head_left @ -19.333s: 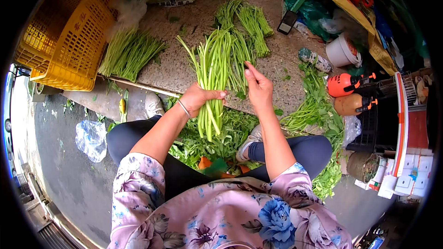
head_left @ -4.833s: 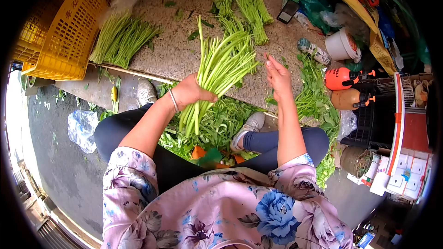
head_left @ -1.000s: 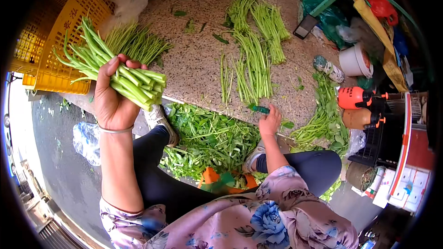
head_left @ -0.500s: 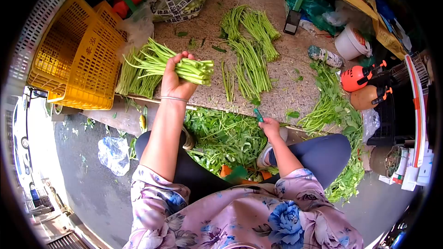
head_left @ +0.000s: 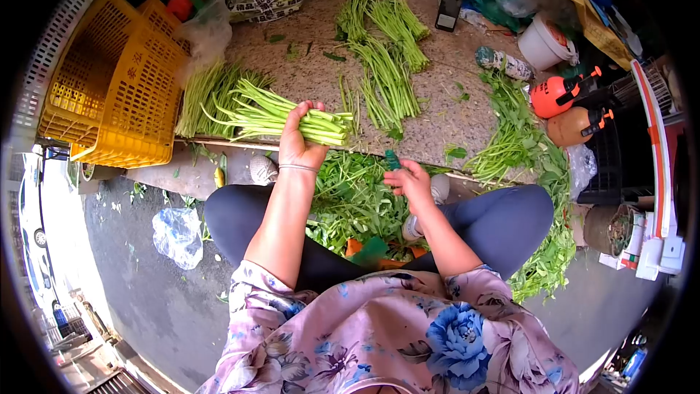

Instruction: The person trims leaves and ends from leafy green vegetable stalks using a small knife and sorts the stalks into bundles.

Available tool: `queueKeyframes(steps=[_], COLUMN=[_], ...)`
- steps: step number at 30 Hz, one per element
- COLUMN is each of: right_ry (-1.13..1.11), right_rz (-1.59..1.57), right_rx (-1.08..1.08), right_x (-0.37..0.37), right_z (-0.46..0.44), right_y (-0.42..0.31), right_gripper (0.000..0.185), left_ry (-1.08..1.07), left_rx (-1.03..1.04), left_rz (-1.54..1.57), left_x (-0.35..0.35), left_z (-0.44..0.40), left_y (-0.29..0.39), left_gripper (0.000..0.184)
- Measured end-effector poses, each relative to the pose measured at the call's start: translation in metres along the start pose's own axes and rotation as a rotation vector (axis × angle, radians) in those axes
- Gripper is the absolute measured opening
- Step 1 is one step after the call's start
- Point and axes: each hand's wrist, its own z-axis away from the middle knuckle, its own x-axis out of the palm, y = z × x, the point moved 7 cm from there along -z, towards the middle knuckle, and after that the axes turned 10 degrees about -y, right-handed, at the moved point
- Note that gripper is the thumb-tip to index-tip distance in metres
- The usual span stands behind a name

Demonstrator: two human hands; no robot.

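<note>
My left hand point(head_left: 300, 142) is wrapped round a bunch of long green vegetable stems point(head_left: 255, 111), raised above the slab's front edge. Their thick ends point right and the thin ends left. To the right, my right hand point(head_left: 410, 181) pinches a small teal-handled tool point(head_left: 392, 160); whether it has a blade cannot be made out. Behind my left hand lies a pile of stems point(head_left: 208, 102) beside the crates. More stems point(head_left: 386, 66) are laid out on the stone slab point(head_left: 445, 120). Below my hands, a heap of leafy greens point(head_left: 350, 204) lies between my legs.
Yellow crates point(head_left: 138, 87) stand at the left. On the right are two spray bottles, one red point(head_left: 553, 97) and one brown point(head_left: 570, 128), a white bucket point(head_left: 543, 42) and more leafy greens point(head_left: 510, 128). A clear plastic bag point(head_left: 179, 237) lies on the ground.
My left hand has moved right and slightly down with the stems, closer to my right hand. My right hand has shifted a little left and up with the teal-handled tool. The view has tilted slightly.
</note>
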Motion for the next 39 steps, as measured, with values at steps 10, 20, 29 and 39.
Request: queueKeyframes(steps=[10, 20, 29, 39], right_ry=[-0.236, -0.118, -0.169, 0.093], right_rz=[-0.990, -0.612, -1.034, -1.008], right_rx=[-0.129, -0.230, -0.235, -0.293], right_x=[0.035, 0.044, 0.091, 0.071], right_z=[-0.031, -0.036, -0.034, -0.025], right_y=[-0.042, -0.091, -0.128, -0.114], right_gripper=[0.024, 0.025, 0.017, 0.039], left_ry=[-0.343, -0.453, -0.468, -0.259], left_rx=[0.148, 0.132, 0.150, 0.087], left_rz=[-0.394, -0.337, -0.330, -0.054], left_x=[0.047, 0.061, 0.058, 0.045], left_z=[0.018, 0.027, 0.027, 0.012], left_y=[-0.012, -0.006, -0.027, -0.013], left_gripper=[0.025, 0.029, 0.034, 0.022])
